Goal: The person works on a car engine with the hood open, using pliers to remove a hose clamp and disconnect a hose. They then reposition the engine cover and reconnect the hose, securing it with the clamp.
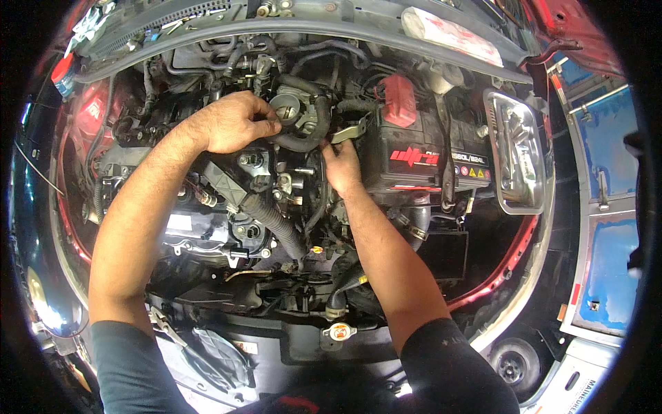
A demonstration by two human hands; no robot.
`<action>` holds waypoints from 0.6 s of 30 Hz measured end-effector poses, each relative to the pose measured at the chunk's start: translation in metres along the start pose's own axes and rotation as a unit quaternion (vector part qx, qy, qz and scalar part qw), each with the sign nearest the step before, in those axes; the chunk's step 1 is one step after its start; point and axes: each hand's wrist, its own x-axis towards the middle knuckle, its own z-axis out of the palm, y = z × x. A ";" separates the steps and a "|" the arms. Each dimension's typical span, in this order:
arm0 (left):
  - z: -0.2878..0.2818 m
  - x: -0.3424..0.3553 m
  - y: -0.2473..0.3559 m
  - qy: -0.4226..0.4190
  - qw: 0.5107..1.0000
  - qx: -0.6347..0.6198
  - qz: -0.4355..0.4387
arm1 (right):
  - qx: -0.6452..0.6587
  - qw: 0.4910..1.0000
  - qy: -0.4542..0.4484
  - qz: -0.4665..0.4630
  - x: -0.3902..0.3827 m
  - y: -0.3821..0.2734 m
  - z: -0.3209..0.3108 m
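Observation:
In the head view, my left hand [238, 121] bends over the round metal throttle body [286, 105] at the engine's centre, its thumb and fingertips closed at that housing's lower rim; what they hold is hidden. My right hand [343, 167] reaches down beside a curved black hose [312, 138], just under a pale metal bracket [352, 130], with curled fingers whose tips are out of sight. A black battery [408, 169] with a red terminal cover [398, 100] sits to its right.
A metal tray [491, 152] lies right of the battery. A white bundle [448, 34] and a red-lidded container [63, 76] rest along the back edge. The radiator cap [338, 332] is at the front. A blue cabinet [600, 269] stands beyond the car's right side.

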 end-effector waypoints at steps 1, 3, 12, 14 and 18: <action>0.001 0.000 -0.001 -0.006 1.000 -0.028 -0.011 | 0.006 1.000 -0.015 -0.023 -0.001 -0.001 -0.001; 0.004 0.001 -0.003 0.018 1.000 -0.023 0.005 | 0.009 1.000 -0.025 -0.016 -0.005 -0.005 -0.001; 0.008 0.006 -0.008 0.000 0.997 -0.078 0.007 | -0.130 0.977 -0.132 0.104 -0.033 -0.016 -0.008; 0.009 0.006 -0.009 0.004 0.997 -0.082 0.002 | -0.139 0.984 -0.096 0.057 -0.037 -0.018 -0.006; 0.009 0.003 -0.006 0.044 0.999 -0.028 0.010 | -0.120 0.985 -0.119 0.025 -0.040 -0.024 -0.014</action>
